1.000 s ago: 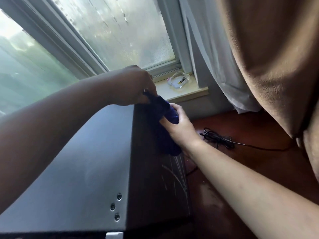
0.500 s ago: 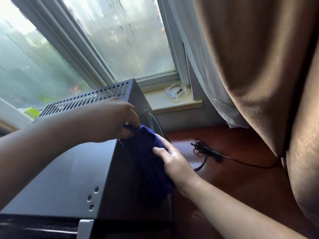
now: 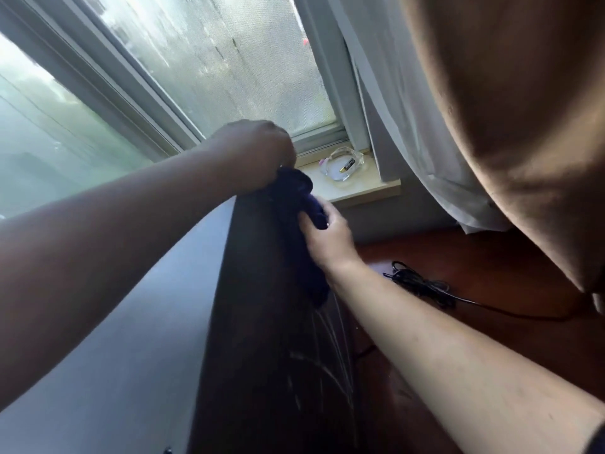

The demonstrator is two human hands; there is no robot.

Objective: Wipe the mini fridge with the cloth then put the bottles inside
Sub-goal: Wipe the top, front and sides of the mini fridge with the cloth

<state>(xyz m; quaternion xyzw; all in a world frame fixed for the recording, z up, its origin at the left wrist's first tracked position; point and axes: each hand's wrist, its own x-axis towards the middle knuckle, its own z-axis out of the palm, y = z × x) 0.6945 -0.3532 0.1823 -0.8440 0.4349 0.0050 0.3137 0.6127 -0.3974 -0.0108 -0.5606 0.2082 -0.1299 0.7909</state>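
Note:
The dark mini fridge (image 3: 157, 322) fills the lower left, its grey top toward me and its dark right side scratched. A dark blue cloth (image 3: 304, 231) hangs over the far top corner and down the right side. My left hand (image 3: 252, 152) pinches the cloth's upper end at the corner. My right hand (image 3: 327, 237) presses the cloth against the fridge's right side, fingers wrapped over it. No bottles are in view.
A window with a sill (image 3: 360, 188) stands behind the fridge, holding a clear glass dish (image 3: 343, 163). A black coiled cable (image 3: 422, 286) lies on the reddish wooden floor (image 3: 491, 273) to the right. White and brown curtains (image 3: 507, 126) hang at the right.
Both hands and the cloth have gone from lower on the fridge's right side back up to its far top corner. The view has tilted, hiding the rear vent grille.

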